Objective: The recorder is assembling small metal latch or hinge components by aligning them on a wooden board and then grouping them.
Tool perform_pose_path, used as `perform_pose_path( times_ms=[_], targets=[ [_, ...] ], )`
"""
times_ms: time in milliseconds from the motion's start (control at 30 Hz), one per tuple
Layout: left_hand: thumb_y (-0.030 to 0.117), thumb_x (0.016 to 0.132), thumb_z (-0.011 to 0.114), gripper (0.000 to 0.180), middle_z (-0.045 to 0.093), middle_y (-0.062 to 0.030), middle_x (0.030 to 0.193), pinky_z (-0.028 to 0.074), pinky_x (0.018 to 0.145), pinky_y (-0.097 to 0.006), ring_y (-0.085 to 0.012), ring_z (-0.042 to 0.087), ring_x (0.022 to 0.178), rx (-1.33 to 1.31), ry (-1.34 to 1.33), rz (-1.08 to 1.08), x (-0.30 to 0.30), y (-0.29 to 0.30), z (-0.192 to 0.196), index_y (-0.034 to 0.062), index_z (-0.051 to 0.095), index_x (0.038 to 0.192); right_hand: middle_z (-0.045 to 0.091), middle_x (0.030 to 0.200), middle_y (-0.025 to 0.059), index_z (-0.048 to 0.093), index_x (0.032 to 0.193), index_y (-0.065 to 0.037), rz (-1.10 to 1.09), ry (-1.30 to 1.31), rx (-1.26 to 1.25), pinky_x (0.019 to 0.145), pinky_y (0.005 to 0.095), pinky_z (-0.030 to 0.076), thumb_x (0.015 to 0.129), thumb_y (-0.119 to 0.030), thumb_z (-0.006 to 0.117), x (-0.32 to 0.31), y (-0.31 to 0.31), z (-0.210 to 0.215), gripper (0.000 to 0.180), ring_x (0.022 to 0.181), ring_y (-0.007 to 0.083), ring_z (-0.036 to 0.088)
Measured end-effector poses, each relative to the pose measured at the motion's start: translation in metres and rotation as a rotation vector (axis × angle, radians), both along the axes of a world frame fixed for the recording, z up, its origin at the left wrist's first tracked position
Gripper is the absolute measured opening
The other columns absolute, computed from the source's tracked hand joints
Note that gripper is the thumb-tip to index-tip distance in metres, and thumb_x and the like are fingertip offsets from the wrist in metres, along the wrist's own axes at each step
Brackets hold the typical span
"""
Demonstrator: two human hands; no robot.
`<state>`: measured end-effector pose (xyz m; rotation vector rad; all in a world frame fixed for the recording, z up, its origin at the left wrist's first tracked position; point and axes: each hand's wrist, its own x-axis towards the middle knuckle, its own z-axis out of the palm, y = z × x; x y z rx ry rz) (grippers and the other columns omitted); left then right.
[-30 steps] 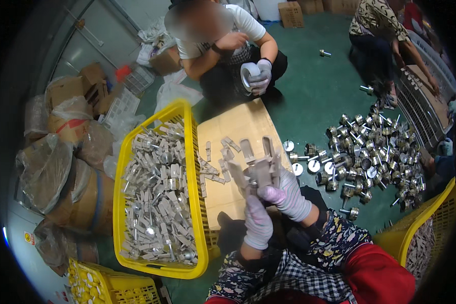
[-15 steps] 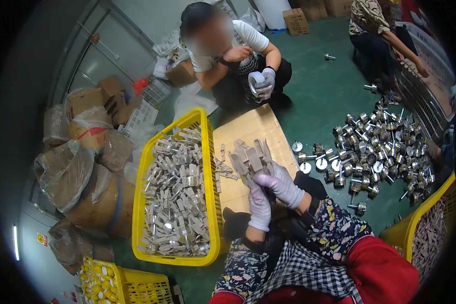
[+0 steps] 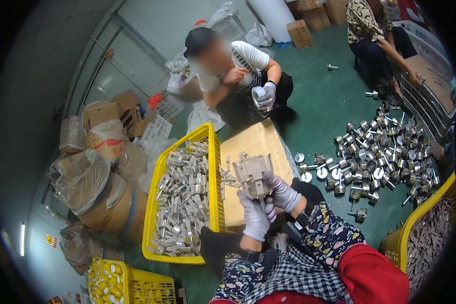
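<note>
Gloved left hand (image 3: 255,219) and right hand (image 3: 282,191), raised together, both clamped on a beige metal part (image 3: 253,175) above a cardboard sheet (image 3: 253,147).

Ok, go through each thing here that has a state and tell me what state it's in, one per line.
Left hand: gloved, gripping the grey metal part from below.
Right hand: gloved, closed on the part's side.
Grey metal part: held up off the cardboard box.
Yellow plastic crate: open, full of small metal pieces.
Flat cardboard box: closed, serving as a worktop.
Round silver fittings: loose in a heap on the green floor.
</note>
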<state>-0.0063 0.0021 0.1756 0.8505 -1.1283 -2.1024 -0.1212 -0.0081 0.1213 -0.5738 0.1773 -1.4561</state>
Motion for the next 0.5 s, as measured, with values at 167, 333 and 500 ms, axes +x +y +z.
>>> perform_pose_path(
  times_ms=[167,333,500],
  targets=[
    [0.071,0.082,0.032,0.066,0.047,-0.0004,0.059,0.038,0.043,-0.026,-0.0112,0.044,0.046,-0.961,-0.419,0.578,-0.004,-0.030,-0.062,0.0096,0.052,0.093,0.059,0.103,0.0069,0.047,0.121,-0.002,-0.374,0.258,0.070,0.082,0.0294,0.047,0.079,-0.045,0.065,0.010,0.008,0.042,0.063,0.093,0.0142,0.056],
    [0.050,0.093,0.036,0.050,0.056,-0.0007,0.071,0.047,0.055,-0.032,-0.0154,0.053,0.058,-0.952,-0.672,0.244,-0.010,-0.022,-0.063,0.0035,0.053,0.100,0.054,0.114,0.0071,0.040,0.128,-0.004,-0.569,0.325,0.006,0.088,0.0302,0.044,0.079,-0.047,0.064,-0.001,0.007,0.008,0.070,0.101,0.0164,0.053],
    [0.021,0.092,0.043,0.022,0.057,-0.0036,0.092,0.048,0.075,-0.027,-0.0129,0.057,0.082,-0.599,-0.233,0.075,-0.018,0.000,-0.054,0.0035,0.051,0.104,0.052,0.120,0.0076,0.038,0.130,-0.006,-0.279,0.007,-0.018,0.093,0.0342,0.044,0.078,-0.057,0.059,-0.022,0.023,0.015,0.076,0.108,0.0190,0.053]
  ],
)
